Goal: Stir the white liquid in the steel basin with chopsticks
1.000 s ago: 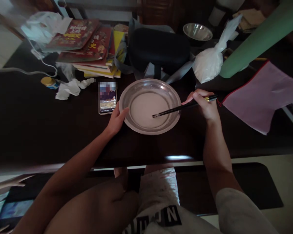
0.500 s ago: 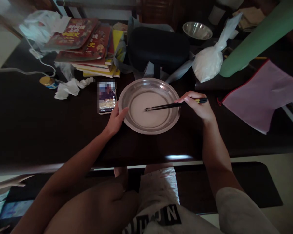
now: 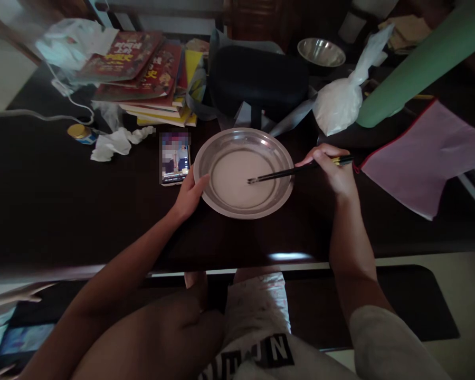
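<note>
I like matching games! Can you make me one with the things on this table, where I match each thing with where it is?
Things:
1. chopsticks
2. phone
3. white plastic bag
4. stack of books

Places:
A. flat on the table just left of the metal bowl
B. at the far left of the table, behind the phone
C. in the right hand, tips in the bowl's pale liquid
D. tied shut, beyond the bowl on its right

Pairs: 1-C, 2-A, 3-D, 4-B. The left hand grips the bowl's rim.

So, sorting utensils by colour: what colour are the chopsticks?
Black chopsticks, with a yellowish band near the top, in the head view.
</note>
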Motion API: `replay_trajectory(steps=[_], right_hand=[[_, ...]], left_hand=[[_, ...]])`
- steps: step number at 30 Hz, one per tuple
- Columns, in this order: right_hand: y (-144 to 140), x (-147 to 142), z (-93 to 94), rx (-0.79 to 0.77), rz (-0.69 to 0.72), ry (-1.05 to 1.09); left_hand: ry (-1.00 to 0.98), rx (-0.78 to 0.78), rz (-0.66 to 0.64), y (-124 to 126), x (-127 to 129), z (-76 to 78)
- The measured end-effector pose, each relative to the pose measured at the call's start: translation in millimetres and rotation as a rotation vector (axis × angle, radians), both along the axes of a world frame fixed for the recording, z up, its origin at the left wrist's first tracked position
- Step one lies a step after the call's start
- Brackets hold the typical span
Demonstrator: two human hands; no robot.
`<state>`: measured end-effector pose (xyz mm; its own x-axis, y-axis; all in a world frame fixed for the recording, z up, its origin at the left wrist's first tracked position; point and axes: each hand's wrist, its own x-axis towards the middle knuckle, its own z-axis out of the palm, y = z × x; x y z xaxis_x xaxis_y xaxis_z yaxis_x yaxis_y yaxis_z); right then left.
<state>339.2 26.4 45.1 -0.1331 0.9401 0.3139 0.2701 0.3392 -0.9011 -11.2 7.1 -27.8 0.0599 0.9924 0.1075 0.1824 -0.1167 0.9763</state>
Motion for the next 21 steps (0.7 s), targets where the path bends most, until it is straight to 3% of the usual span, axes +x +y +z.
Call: replay_trajectory(steps=[5, 11, 16, 21], right_hand=[[0.5, -2.1, -1.4, -0.054, 0.115, -0.035], [1.3, 0.4, 0.0, 0.012, -0.015, -0.024], [-0.4, -3.2, -0.2, -0.065, 0.115, -0.053], [0.0, -1.0, 1.1, 0.008, -0.017, -0.041]], left_hand=[[-0.013, -0.012, 0.022, -0.3, 0.6, 1.3], [0.001, 0.013, -0.004, -0.4, -0.8, -0.2], [-0.014, 0.012, -0.001, -0.5, 0.1, 0.2], [-0.053, -0.014, 0.018, -0.2, 0.5, 0.1]])
